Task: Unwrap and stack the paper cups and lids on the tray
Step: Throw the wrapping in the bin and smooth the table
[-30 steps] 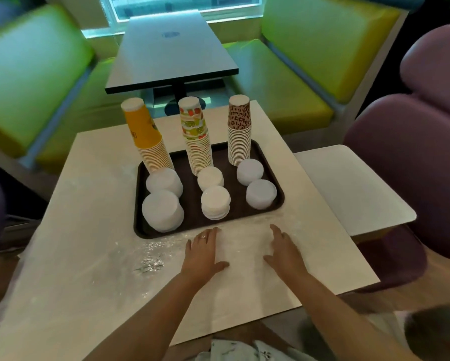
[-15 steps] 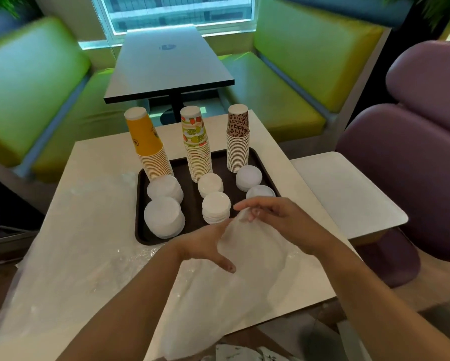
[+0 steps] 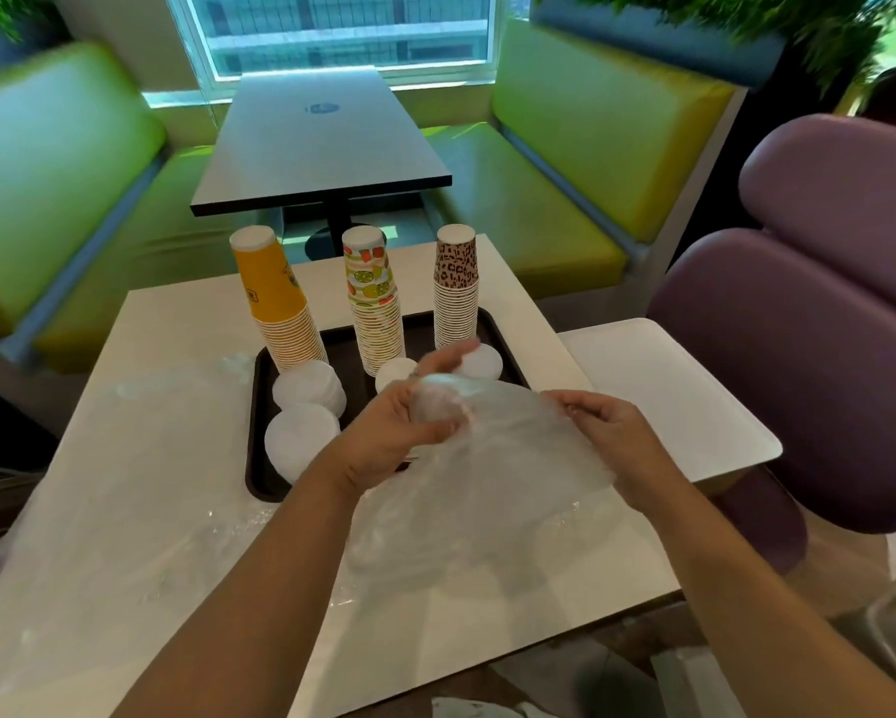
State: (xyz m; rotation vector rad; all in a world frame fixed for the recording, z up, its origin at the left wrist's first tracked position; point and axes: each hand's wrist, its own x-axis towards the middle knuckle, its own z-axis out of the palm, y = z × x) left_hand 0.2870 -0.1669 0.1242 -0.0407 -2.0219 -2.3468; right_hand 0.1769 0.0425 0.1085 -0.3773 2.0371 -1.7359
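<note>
A dark brown tray (image 3: 255, 432) holds three upside-down cup stacks: yellow (image 3: 277, 303), fruit-patterned (image 3: 376, 305) and leopard-patterned (image 3: 455, 290). In front of them stand white lid stacks (image 3: 300, 437), some hidden behind the hands. A clear plastic wrapper (image 3: 487, 479) is lifted over the tray's near right part. My left hand (image 3: 399, 432) grips a bunched part of the wrapper. My right hand (image 3: 609, 432) pinches its right edge.
More clear plastic (image 3: 140, 489) lies spread over the left of the white table (image 3: 186, 313). A white side tray (image 3: 663, 386) sits at the right, purple chairs (image 3: 824, 323) beyond it. A dark table (image 3: 321, 142) and green benches stand behind.
Both hands left the tabletop, picked up the plastic wrapper and raised it toward the tray. The left hand now bunches the plastic higher over the lids.
</note>
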